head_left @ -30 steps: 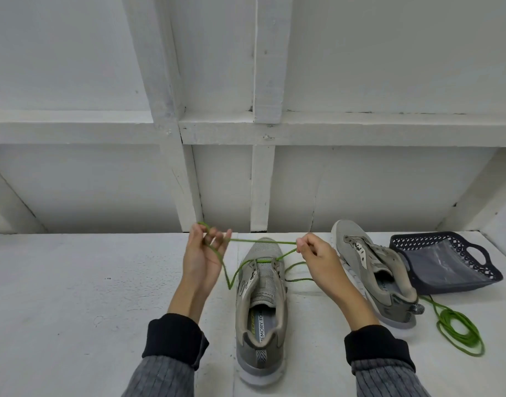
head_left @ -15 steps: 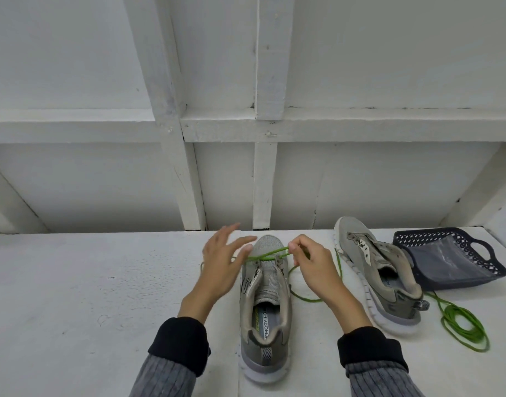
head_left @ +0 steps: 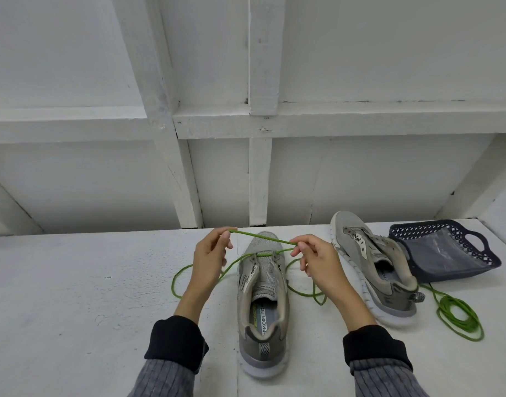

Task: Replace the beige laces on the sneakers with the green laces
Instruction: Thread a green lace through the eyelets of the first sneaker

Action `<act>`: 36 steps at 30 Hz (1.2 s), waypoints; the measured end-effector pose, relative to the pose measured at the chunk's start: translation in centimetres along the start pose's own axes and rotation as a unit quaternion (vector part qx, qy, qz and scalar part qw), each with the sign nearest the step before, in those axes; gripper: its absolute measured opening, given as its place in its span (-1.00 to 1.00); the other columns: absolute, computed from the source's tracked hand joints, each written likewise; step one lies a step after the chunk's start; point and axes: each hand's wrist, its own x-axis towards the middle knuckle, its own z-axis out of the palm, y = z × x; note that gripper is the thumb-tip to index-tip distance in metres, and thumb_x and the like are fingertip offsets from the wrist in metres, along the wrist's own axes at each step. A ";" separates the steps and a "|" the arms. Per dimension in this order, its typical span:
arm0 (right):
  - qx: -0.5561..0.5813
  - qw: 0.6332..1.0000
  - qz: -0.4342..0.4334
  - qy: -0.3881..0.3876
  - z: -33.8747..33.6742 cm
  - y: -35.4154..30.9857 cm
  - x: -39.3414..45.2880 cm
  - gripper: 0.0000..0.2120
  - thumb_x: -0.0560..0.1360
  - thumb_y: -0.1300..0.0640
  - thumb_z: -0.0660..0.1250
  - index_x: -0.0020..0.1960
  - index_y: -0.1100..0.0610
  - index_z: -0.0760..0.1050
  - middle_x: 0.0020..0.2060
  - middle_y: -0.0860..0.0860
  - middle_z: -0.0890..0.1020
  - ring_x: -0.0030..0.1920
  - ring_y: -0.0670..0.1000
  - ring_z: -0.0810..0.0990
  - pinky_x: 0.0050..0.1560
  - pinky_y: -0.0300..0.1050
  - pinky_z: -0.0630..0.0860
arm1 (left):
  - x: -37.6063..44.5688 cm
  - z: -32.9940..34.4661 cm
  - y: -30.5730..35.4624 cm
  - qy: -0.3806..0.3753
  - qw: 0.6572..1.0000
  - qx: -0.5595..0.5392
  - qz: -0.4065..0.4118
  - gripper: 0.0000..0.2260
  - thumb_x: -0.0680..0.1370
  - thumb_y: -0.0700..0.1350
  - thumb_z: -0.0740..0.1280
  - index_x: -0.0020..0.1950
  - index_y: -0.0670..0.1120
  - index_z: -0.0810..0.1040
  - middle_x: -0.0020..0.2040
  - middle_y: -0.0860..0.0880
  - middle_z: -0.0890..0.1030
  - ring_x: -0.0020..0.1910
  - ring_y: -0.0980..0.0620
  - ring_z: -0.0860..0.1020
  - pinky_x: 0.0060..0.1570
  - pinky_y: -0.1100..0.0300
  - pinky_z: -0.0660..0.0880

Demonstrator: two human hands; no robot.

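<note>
Vs half a second ago: both hands are lifted off the shoe and spread apart, and a stretch of lace now runs taut between them over the toe; before, they were bunched close at the eyelets.

Left hand [head_left: 210, 260]: thumb and forefinger pinch one end of the thin bright-green lace [head_left: 261, 237], other fingers loosely curled, wrist angled up. Right hand [head_left: 317, 260]: same pinch grip on the lace just right of the toe, palm facing left.

The lace passes through the far eyelets of the near grey mesh sneaker [head_left: 263, 299], slack looping on the white tabletop [head_left: 74, 296] either side. Second grey sneaker [head_left: 373, 265] lies tilted to the right. Coiled green lace [head_left: 458, 316] beside it, near a dark blue plastic basket [head_left: 443, 250].
</note>
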 end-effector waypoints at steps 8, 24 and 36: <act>-0.012 0.999 -0.027 0.029 2.0 -1.1 -0.5 -0.87 0.48 0.20 0.42 -0.21 0.02 0.59 -0.31 -0.09 0.64 -0.30 -0.20 0.53 -0.23 -0.23 0.49 | -0.5 0.0 -0.3 -0.026 0.959 0.269 0.082 -0.78 0.60 0.00 0.31 0.23 0.10 0.60 0.25 0.21 0.51 0.28 0.23 0.37 0.24 0.16 0.24; -0.120 0.986 0.093 -0.066 3.4 -0.2 -1.7 -0.65 0.46 0.01 0.42 0.18 0.07 0.42 -0.01 -0.05 0.50 -0.05 -0.11 0.48 -0.18 -0.37 0.35 | -0.2 2.8 -0.7 -0.078 0.970 0.230 0.016 -0.91 0.54 -0.16 0.41 -0.06 -0.02 0.71 -0.30 0.18 0.62 -0.36 0.30 0.55 -0.28 0.50 0.39; 0.082 0.972 0.219 -0.001 2.8 2.3 -1.1 -0.51 0.41 0.45 0.10 0.23 0.19 0.56 0.10 0.08 0.63 0.11 0.07 0.56 0.20 0.01 0.48 | -0.1 5.6 -1.7 -0.074 0.954 0.290 0.002 -0.91 0.50 -0.09 0.45 -0.07 -0.07 0.72 -0.24 0.06 0.65 -0.23 0.18 0.58 -0.20 0.41 0.42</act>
